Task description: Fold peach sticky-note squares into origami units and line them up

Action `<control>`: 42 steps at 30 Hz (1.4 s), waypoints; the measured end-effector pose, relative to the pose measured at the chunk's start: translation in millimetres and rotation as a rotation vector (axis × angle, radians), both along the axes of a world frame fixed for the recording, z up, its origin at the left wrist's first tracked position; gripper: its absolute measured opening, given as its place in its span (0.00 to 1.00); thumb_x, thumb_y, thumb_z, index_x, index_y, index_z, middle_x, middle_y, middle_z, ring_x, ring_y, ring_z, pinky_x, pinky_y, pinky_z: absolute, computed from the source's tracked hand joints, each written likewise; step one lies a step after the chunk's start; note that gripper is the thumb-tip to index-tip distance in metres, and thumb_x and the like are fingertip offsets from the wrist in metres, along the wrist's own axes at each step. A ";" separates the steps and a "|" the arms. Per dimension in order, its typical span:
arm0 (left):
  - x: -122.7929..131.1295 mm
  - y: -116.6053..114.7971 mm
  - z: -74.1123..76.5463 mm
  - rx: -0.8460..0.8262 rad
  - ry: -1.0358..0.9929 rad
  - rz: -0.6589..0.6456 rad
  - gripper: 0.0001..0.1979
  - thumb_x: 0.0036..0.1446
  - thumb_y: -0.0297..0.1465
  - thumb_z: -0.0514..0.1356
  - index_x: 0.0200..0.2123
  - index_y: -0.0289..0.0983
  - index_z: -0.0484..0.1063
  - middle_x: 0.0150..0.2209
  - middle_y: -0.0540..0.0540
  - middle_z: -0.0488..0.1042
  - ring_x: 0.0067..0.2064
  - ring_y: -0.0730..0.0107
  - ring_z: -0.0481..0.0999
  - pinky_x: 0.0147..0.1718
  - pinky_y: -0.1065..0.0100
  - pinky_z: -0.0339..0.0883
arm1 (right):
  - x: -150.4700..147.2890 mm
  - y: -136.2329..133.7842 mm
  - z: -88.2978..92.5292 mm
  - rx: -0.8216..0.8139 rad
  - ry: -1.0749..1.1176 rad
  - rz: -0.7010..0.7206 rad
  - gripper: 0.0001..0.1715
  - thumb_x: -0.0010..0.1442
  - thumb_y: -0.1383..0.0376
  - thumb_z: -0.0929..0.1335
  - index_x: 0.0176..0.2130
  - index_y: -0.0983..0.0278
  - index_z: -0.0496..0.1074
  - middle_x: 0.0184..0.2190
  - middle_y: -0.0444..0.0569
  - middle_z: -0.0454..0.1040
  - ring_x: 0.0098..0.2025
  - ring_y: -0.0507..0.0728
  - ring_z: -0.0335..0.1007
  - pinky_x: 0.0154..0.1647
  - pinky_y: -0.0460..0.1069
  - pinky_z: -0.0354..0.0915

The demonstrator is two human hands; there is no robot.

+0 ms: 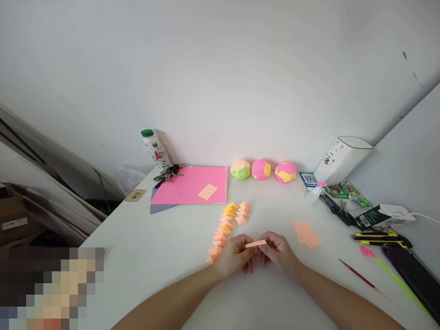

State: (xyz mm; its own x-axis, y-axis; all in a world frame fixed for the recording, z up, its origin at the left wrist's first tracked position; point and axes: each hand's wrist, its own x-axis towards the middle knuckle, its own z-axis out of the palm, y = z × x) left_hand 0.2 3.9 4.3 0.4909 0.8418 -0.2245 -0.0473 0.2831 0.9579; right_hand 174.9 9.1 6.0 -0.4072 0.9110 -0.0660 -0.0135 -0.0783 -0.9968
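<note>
Low over the white table, my left hand [239, 253] and my right hand [275, 252] pinch a narrow folded strip of peach paper [256, 244] between them. The fingers of both hands are closed on its two ends. Just left of my left hand runs a row of folded paper pieces [220, 238], peach and orange, with a shorter peach row [242, 213] beside its top. Several peach paper sheets [307, 234] lie to the right of my right hand.
At the back stand three paper balls [261, 170]. A pink sheet [185, 183] carries keys [169, 173] and a peach sheet [207, 192], near a bottle [156, 150]. On the right are a white container [343, 160], a utility knife [381, 238], a brush [359, 275] and a black case [414, 275].
</note>
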 end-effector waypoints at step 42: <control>-2.4 -4.5 8.5 0.050 0.082 -0.055 0.02 0.50 0.27 0.56 0.28 0.37 0.63 0.20 0.53 0.68 0.19 0.76 0.68 0.18 0.74 0.59 | -8.2 -6.5 14.2 0.082 -0.069 0.101 0.06 0.54 0.67 0.65 0.25 0.62 0.64 0.20 0.43 0.73 0.22 0.54 0.71 0.22 0.47 0.63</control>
